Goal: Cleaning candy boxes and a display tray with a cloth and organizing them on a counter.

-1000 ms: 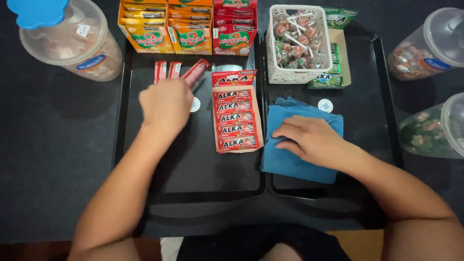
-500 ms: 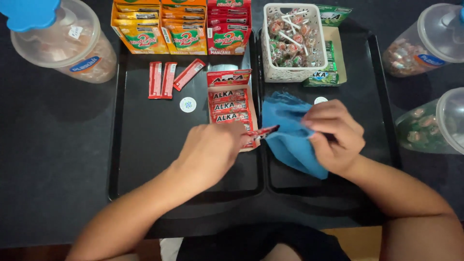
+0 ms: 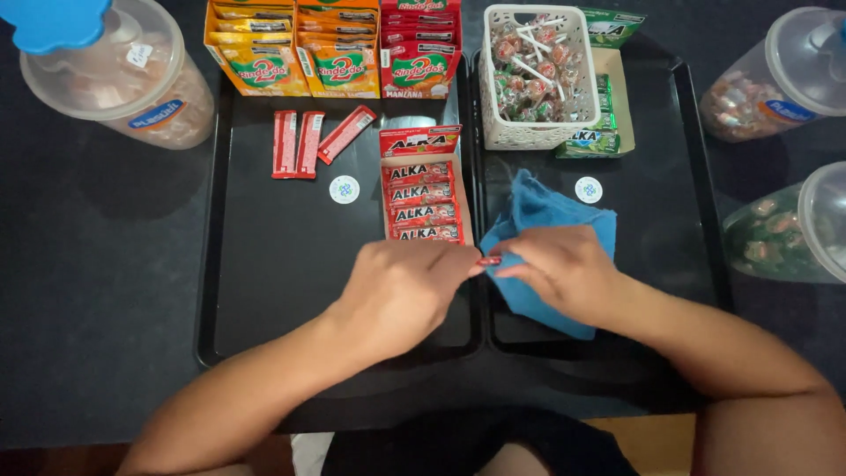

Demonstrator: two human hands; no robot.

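Head view: we look straight down on two black trays set side by side on a dark surface (image 3: 97, 291), with both of our hands meeting over the gap between the trays.
Left hand: our left hand (image 3: 401, 295) lies over the near right corner of the left tray (image 3: 264, 291), its fingers closed on one end of a small red candy stick (image 3: 489, 261).
Right hand: our right hand (image 3: 564, 269) rests on a blue cloth (image 3: 546, 207) and its fingers pinch the other end of the same stick, with the cloth bunched beneath them.
Stick: it sits between the two hands, just below the open red box of sticks (image 3: 423, 198) and touching the cloth's edge.
Done so far: judging from how things lie, three red sticks (image 3: 300, 144) sit out in a loose row at the far part of the left tray, near a small round sticker (image 3: 344, 189).
Left to do: the open box looks nearly full, so we judge most of the sticks remain to be handled.
Right tray: the right tray (image 3: 679, 264) carries a white basket of lollipops (image 3: 536, 79), a green box beside it, and the cloth.
Surroundings: orange and red boxes (image 3: 335, 48) line the far edge; clear lidded sweet jars (image 3: 115, 79) stand at either side. Nothing of the room shows beyond the surface.
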